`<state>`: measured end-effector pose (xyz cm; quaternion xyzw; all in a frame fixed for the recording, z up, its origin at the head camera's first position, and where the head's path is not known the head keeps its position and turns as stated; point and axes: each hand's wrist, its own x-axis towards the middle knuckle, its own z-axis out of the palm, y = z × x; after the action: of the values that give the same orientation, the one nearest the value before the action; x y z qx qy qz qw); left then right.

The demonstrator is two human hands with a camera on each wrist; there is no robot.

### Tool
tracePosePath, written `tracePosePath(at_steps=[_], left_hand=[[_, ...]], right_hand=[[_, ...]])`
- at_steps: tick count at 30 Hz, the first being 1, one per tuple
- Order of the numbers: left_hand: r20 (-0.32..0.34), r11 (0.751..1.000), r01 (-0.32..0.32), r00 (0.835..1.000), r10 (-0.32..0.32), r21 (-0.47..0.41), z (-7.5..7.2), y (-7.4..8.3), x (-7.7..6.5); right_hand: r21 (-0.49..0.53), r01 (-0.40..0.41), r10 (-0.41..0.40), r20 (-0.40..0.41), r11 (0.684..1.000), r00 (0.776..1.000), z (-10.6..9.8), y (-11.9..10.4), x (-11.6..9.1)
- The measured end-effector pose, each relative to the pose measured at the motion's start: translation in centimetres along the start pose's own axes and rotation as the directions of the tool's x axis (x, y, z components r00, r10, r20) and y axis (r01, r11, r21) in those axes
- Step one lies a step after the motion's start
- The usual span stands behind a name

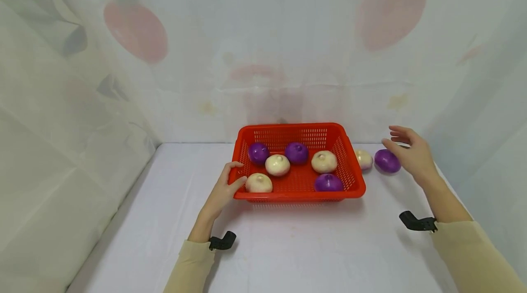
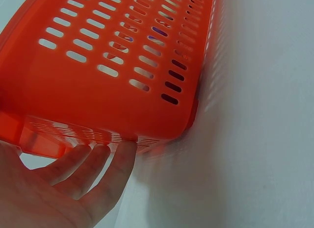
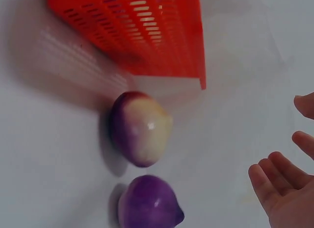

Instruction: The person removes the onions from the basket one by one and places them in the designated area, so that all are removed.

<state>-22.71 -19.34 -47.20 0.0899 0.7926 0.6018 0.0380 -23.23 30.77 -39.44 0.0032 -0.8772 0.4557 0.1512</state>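
A red plastic basket (image 1: 288, 196) with slotted walls stands on the table. It holds three purple onions (image 1: 296, 153) and three cream turnips (image 1: 277, 165). My left hand (image 1: 222, 192) grips the basket's left side, thumb over the rim; in the left wrist view its fingers (image 2: 115, 176) press on the outside wall. My right hand (image 1: 413, 156) hovers, fingers spread and holding nothing, beside a purple onion (image 1: 386, 161) on the table. Between that onion and the basket sits a cream-and-purple turnip (image 3: 144, 130), partly hidden by the basket in the head view.
A white cloth covers the table (image 1: 296, 252). Printed curtains (image 1: 263, 46) hang close behind the basket and along both sides. A black wrist camera (image 1: 417, 222) is strapped to the right wrist, and another one (image 1: 223, 241) to the left.
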Motion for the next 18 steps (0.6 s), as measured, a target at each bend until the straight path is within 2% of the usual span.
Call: tracePosePath(at_steps=[8, 18], left_hand=[[0.0, 1.0, 0.004, 1.0, -0.004, -0.001, 0.0, 0.0, 0.1], [-0.012, 1.0, 0.015, 1.0, -0.015, 0.012, 0.1, 0.2, -0.1]], right_hand=[[0.017, 0.077, -0.078, 0.045, 0.997, 0.996, 0.6, -2.5, -0.2], [-0.013, 0.107, -0.103, 0.193, 0.994, 0.976, 1.5, -5.3, -0.7]])
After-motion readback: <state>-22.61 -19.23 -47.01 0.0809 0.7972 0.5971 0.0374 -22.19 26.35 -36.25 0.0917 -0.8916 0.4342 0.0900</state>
